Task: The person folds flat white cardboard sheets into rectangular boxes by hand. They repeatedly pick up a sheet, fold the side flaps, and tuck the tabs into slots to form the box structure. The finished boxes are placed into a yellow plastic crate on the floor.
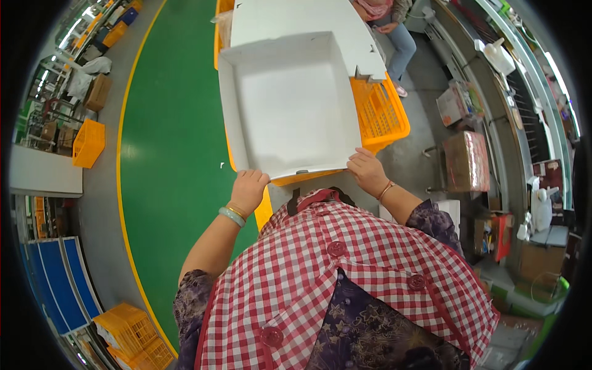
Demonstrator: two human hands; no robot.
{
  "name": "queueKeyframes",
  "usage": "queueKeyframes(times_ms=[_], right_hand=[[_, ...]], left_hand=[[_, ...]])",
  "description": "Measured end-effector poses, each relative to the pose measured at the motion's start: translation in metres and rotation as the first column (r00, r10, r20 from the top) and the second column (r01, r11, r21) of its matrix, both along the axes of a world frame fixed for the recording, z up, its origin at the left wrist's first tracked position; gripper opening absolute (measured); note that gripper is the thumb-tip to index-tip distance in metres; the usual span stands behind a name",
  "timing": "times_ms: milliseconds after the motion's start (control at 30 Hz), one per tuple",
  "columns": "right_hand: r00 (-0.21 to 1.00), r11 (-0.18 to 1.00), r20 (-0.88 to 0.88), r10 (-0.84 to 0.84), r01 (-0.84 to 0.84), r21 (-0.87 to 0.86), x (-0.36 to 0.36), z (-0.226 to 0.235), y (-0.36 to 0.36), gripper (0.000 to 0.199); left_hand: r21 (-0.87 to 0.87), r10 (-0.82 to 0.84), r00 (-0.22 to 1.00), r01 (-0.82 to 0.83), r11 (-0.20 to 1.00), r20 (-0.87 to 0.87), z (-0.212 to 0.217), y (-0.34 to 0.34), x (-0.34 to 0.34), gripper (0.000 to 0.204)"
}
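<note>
In front of me is a large, shallow white cardboard box (296,92) with its open side facing up and nothing in it. My left hand (249,188) is closed on the near left corner of its wall. At the near right corner, my right hand (368,169) pinches the wall's edge. A small dark notch shows in the near wall between my hands. Beyond the box, a flat white cardboard sheet (265,18) lies over yellow crates. One yellow crate (385,114) sticks out to the right, under the sheet and beside the box.
A green floor (179,123) with a yellow line runs along my left. Another person (394,31) sits at the far right. Wrapped cartons (464,161) and a workbench line the right side. Yellow crates (126,330) stand at the lower left, near blue panels (58,283).
</note>
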State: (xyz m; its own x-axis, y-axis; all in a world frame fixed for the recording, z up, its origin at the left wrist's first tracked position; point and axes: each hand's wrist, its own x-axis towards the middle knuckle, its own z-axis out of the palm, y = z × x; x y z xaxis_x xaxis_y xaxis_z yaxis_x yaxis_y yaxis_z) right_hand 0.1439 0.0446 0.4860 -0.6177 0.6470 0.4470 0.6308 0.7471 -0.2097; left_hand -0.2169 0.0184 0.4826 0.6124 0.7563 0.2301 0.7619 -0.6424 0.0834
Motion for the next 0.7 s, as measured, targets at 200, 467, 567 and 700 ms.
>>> queueKeyframes(times_ms=[200,467,567,700], right_hand=[[0.986,0.999,0.164,-0.001,0.006,-0.034,-0.003,0.003,-0.008,0.005],[0.964,0.983,0.264,0.014,0.034,-0.179,-0.026,-0.007,-0.013,0.012],[0.962,0.981,0.272,0.018,0.036,-0.191,-0.026,-0.007,-0.016,0.017],[0.956,0.975,0.293,0.034,0.033,-0.220,-0.024,-0.002,-0.012,0.021]], left_hand=[[-0.094,-0.047,0.998,0.043,0.995,-0.037,0.001,-0.005,-0.003,0.011],[-0.176,-0.019,0.998,0.009,0.984,-0.053,0.006,-0.011,0.002,0.016],[-0.176,-0.001,0.999,-0.005,0.984,-0.033,0.000,-0.015,0.002,0.017],[-0.232,0.005,1.000,-0.012,0.973,-0.029,0.001,-0.014,0.003,0.018]])
